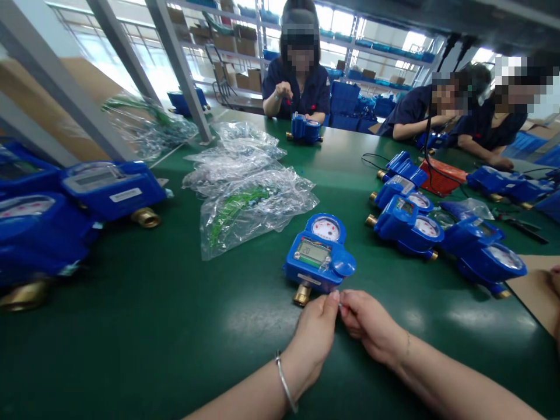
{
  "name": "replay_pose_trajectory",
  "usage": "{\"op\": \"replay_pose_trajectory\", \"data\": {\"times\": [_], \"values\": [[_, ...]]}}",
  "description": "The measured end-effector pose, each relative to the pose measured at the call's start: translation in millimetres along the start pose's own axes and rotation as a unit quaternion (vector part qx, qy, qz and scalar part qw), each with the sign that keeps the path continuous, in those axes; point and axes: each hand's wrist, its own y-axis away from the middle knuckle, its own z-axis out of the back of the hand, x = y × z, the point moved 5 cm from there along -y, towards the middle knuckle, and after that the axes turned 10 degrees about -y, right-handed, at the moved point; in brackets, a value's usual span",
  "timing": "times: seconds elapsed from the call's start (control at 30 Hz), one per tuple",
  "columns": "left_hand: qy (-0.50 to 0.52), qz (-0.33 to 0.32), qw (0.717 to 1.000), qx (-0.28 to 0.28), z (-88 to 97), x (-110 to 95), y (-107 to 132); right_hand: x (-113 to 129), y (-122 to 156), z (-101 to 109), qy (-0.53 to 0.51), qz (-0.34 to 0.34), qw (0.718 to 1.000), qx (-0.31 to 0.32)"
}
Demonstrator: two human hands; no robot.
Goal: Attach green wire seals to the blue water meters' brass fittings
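A blue water meter (315, 256) stands on the green table in front of me, with a round dial, a small lit display and a brass pipe end. Just below its front edge, my left hand (315, 329) is closed, thumb and fingertips pinched together. Against those fingertips, my right hand (370, 324) is also closed in a pinch. Something small and thin seems to lie between the two hands, too small to name. Both hands are beside the meter's lower right corner; whether they touch it I cannot tell.
Clear plastic bags (258, 204) with green and bluish small parts lie beyond the meter. More blue meters (116, 189) stand at the left, others (409, 224) at the right by a red tray (444, 176). Several co-workers (297, 87) sit around the green table (175, 344).
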Motion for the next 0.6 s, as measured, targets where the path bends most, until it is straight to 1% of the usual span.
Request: {"op": "replay_pose_trajectory", "data": {"times": [0.03,0.07,0.1,0.2,0.27,0.33,0.37,0.43,0.47,0.5,0.53,0.57,0.6], "values": [[-0.012,-0.012,1.000,-0.003,0.4,0.0,-0.6,-4.4,-0.7,-2.3,-0.037,-0.040,0.999,0.004],[-0.025,-0.022,0.999,-0.007,0.7,0.1,-1.1,-6.7,-1.4,-4.3,-0.050,-0.064,0.997,0.011],[-0.034,-0.028,0.999,-0.011,0.8,0.5,-1.7,-7.3,-2.4,-5.5,-0.049,-0.074,0.996,0.017],[-0.063,-0.033,0.997,-0.009,0.1,1.9,-1.1,-3.7,-5.7,-4.9,-0.029,-0.061,0.998,0.018],[-0.085,-0.028,0.996,0.016,1.2,1.2,3.1,1.0,-6.5,-2.2,-0.005,-0.032,0.999,0.008],[-0.104,-0.020,0.993,0.059,8.5,-4.4,11.1,6.9,-4.5,2.2,0.026,0.009,1.000,-0.009],[-0.121,-0.020,0.989,0.084,15.7,-10.5,15.9,10.5,-2.2,5.3,0.045,0.039,0.998,-0.023],[-0.182,-0.037,0.975,0.120,39.0,-31.4,23.0,18.5,5.7,11.8,0.083,0.114,0.988,-0.070],[-0.266,-0.070,0.955,0.112,54.9,-47.4,23.6,23.4,11.5,14.2,0.108,0.166,0.975,-0.103],[-0.342,-0.114,0.930,0.073,73.4,-67.3,21.3,29.0,18.6,14.4,0.138,0.228,0.954,-0.135],[-0.389,-0.174,0.905,0.016,92.0,-91.0,17.2,34.6,26.5,11.1,0.176,0.298,0.924,-0.159],[-0.428,-0.229,0.872,-0.067,110.7,-115.6,11.9,39.7,34.1,3.9,0.221,0.368,0.887,-0.172],[-0.450,-0.271,0.839,-0.146,126.8,-138.1,5.8,43.7,40.6,-6.5,0.272,0.432,0.842,-0.175]]}}
